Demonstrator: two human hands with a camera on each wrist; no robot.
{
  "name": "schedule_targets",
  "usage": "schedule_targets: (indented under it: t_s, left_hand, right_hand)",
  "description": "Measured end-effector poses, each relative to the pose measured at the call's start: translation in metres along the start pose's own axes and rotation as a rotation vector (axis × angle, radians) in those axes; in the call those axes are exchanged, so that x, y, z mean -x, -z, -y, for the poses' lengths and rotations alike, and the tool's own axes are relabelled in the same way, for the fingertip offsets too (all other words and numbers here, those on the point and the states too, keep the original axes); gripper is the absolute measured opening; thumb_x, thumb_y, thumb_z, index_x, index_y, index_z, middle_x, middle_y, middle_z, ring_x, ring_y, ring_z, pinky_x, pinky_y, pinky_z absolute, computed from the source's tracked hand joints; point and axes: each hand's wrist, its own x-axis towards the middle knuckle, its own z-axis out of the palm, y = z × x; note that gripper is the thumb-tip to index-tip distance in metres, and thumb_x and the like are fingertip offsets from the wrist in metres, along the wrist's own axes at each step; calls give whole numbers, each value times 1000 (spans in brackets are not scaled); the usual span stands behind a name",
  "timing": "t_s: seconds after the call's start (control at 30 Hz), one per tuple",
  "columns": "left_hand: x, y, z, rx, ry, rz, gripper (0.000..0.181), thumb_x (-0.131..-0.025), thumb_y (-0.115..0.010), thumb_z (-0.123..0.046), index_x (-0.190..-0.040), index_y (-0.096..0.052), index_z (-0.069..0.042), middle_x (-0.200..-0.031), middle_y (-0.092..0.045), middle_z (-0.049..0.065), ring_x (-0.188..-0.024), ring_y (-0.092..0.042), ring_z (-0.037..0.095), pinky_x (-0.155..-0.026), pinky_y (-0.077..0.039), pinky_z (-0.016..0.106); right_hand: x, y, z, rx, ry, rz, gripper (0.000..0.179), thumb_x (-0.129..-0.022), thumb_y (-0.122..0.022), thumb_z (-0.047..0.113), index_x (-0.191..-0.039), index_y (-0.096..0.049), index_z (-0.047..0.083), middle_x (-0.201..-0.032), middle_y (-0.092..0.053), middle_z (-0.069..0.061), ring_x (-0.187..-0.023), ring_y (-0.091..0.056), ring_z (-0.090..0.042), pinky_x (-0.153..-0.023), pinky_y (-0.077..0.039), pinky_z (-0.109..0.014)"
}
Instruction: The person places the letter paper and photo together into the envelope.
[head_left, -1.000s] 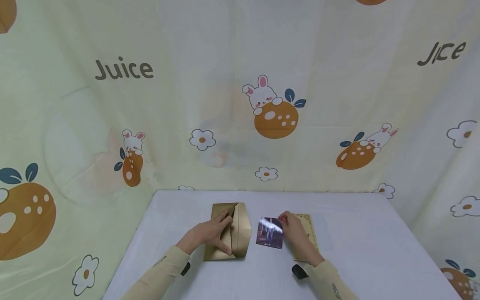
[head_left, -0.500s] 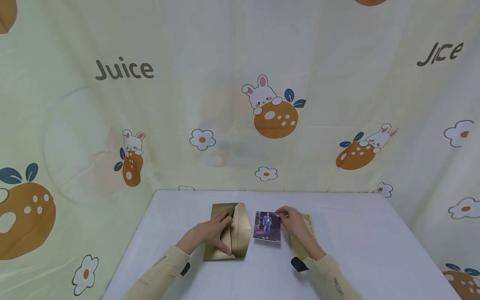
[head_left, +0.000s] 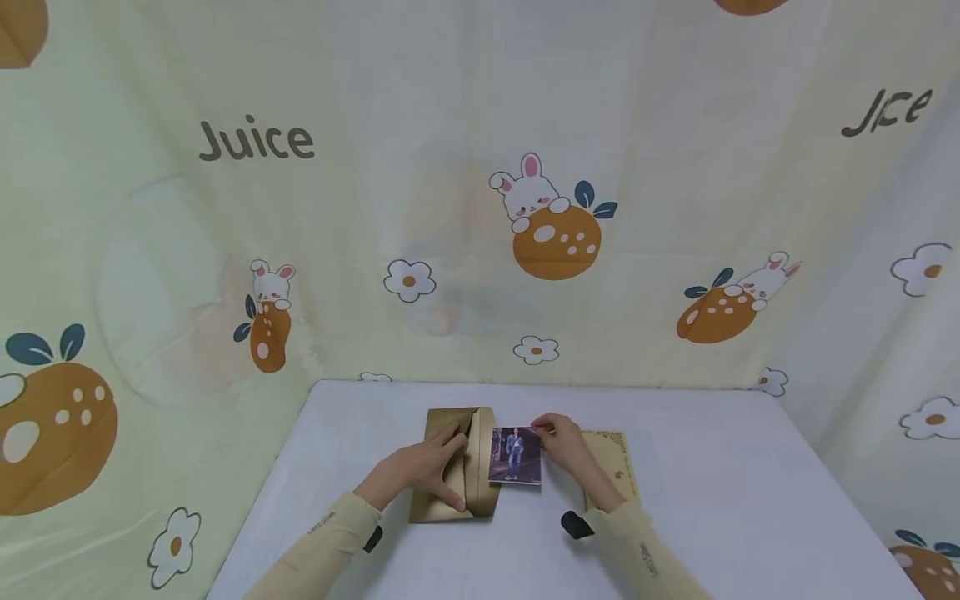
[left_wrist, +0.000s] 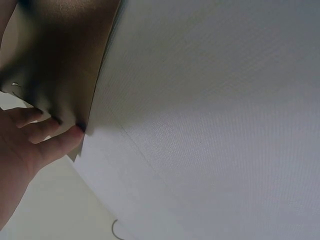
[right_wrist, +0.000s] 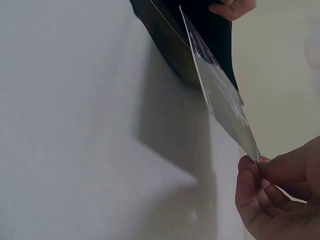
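The photo [head_left: 515,455] is in my right hand [head_left: 564,442], lifted above the worktop [head_left: 697,467], before my own eyes. Nearest to me are my left sleeve [head_left: 322,542] and right sleeve [head_left: 645,546], beige with small lettering, a black piece [head_left: 577,525] showing just below my right cuff. Beyond the cuffs, my left hand [head_left: 423,464] lies spread over a gold envelope [head_left: 487,492], thumb and fingers wide apart at its mouth, the thumb toward me. The envelope's flap is folded out to the right.

My right fingers are narrow, pinching the photo by its far right corner, while the rest of it reaches leftward, tilted, with its shadow on the worktop below. From above, its left edge overlaps the flap; whether the two touch, I cannot tell. The print shows a standing person in blue against a dark purplish setting. Under my right forearm lies a yellow card [head_left: 611,454] with an ornate border, partly hidden.

Farther off, past the worktop's back edge, hangs a pale curtain [head_left: 345,208] printed with white flowers, rabbits hugging orange fruit, and the word "Juice" [head_left: 255,139].
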Motion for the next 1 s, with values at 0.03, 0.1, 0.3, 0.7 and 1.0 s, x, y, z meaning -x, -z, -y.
schedule_targets:
  t_s: [0.03, 0.1, 0.3, 0.7, 1.0]
  left_hand:
    - [0, 0, 0, -2, 4, 3, 99, -63, -76, -79, -137, -34, -27, -166, -19, 22, -144, -41, 38, -92, -54, 49]
    - [-1, 0, 0, -5, 6, 4, 101, -63, -75, -80, -138, -34, -27, -166, -18, 22, -144, -42, 38, -92, -54, 49]
    - [0, 1, 1, -9, -9, -4, 102, -63, -75, -80, -139, -33, -26, -165, -19, 23, -146, -38, 37, -97, -53, 49]
    - [2, 4, -2, 22, 0, -7, 101, -64, -79, -76, -141, -36, -26, -165, -21, 22, -148, -35, 38, -101, -50, 53]
    - [4, 4, -1, 35, -4, -14, 96, -64, -79, -75, -136, -38, -26, -165, -21, 22, -149, -34, 37, -100, -50, 53]
  right_hand:
    - [-1, -3, 1, 2, 8, 1, 14, -95, -59, -2, -102, -70, -4, -91, -72, -15, -75, -63, -16, -64, -51, -27]
    - [-4, -7, 4, 6, 23, -2, 13, -95, -59, -3, -101, -71, -3, -91, -72, -14, -77, -64, -17, -65, -51, -27]
    - [-5, -17, 17, 8, 61, -4, 13, -93, -59, -5, -99, -71, -4, -94, -73, -17, -84, -67, -25, -68, -54, -32]
    - [-5, -47, 36, 24, 133, 52, 14, -92, -59, -5, -100, -71, -5, -93, -74, -16, -83, -67, -24, -72, -53, -33]
    - [-12, -65, 44, 48, 168, 107, 15, -92, -60, -3, -100, -73, -2, -97, -74, -14, -87, -65, -21, -77, -52, -34]
